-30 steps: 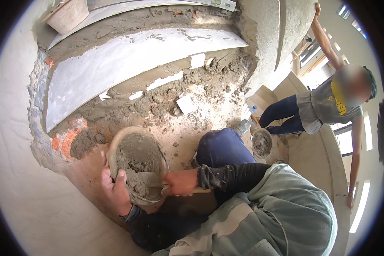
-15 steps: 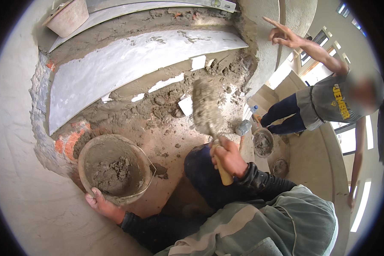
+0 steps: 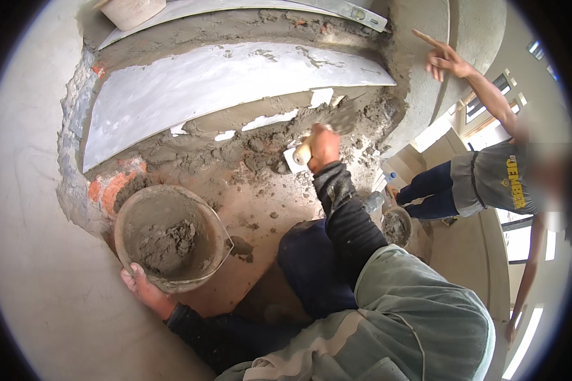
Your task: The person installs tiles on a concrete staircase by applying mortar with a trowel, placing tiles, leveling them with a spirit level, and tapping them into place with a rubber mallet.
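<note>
At the lower left, my left hand (image 3: 147, 292) grips the rim of a mortar-stained bucket (image 3: 128, 219) with a wire handle. Wet grey mortar (image 3: 167, 244) lies in its bottom. My right hand (image 3: 325, 147) is closed round the wooden handle of a trowel (image 3: 303, 154), stretched out over the mortar bed below the long pale slab (image 3: 235, 86). The trowel's blade is blurred by motion, so what lies on it cannot be made out. A white tile piece (image 3: 293, 162) lies just beneath the handle.
A co-worker (image 3: 489, 174) stands at the right, one arm extended with a finger pointing (image 3: 447, 60). Another mortar bucket (image 3: 397, 227) and a plastic bottle (image 3: 374, 202) sit nearby. A spirit level (image 3: 346, 9) and a pale tub (image 3: 132, 11) rest on the upper step.
My right hand has swung the mortar-laden trowel forward and down toward the mortar bed by the slab. My left hand still holds the bucket. The co-worker's arm stays extended.
</note>
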A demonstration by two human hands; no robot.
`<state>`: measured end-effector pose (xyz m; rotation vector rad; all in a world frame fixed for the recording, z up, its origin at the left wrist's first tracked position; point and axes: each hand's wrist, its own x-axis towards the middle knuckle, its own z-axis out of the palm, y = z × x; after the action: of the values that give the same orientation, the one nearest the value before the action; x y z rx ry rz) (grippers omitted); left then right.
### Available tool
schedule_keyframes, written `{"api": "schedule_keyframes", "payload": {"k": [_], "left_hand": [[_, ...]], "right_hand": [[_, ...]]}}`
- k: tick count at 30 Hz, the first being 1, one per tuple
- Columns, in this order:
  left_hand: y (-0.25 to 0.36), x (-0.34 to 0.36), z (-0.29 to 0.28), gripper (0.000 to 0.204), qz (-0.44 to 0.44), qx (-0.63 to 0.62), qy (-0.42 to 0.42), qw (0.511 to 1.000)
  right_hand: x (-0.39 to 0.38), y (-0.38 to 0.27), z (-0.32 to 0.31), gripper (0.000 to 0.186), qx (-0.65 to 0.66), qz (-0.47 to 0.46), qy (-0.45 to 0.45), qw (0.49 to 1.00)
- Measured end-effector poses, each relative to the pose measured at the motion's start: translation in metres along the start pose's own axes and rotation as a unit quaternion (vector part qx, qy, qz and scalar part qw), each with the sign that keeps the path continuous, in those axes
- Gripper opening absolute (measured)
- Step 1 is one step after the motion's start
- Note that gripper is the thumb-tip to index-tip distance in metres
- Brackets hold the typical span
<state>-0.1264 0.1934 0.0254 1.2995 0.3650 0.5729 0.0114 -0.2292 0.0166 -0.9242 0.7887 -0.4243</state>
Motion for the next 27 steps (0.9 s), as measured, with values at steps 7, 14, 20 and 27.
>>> {"api": "schedule_keyframes", "payload": {"k": [7,14,20,27], "left_hand": [[-0.013,0.003,-0.018,0.033,-0.023,-0.005,0.071,0.997],[-0.009,0.004,-0.006,0.037,0.009,0.009,0.026,1.000],[-0.008,0.010,-0.002,0.032,0.018,0.036,-0.010,0.999],[-0.006,0.009,0.009,0.028,-0.006,0.047,-0.021,0.999]], "right_hand": [[0.025,-0.009,-0.158,0.019,-0.335,-0.094,-0.071,0.935],[0.081,-0.036,-0.171,0.038,-0.757,-0.408,-0.148,0.488],[0.233,-0.044,-0.155,0.045,-0.802,-0.543,-0.134,0.210],[0.227,-0.083,-0.166,0.040,-0.829,-0.443,-0.102,0.325]]}}
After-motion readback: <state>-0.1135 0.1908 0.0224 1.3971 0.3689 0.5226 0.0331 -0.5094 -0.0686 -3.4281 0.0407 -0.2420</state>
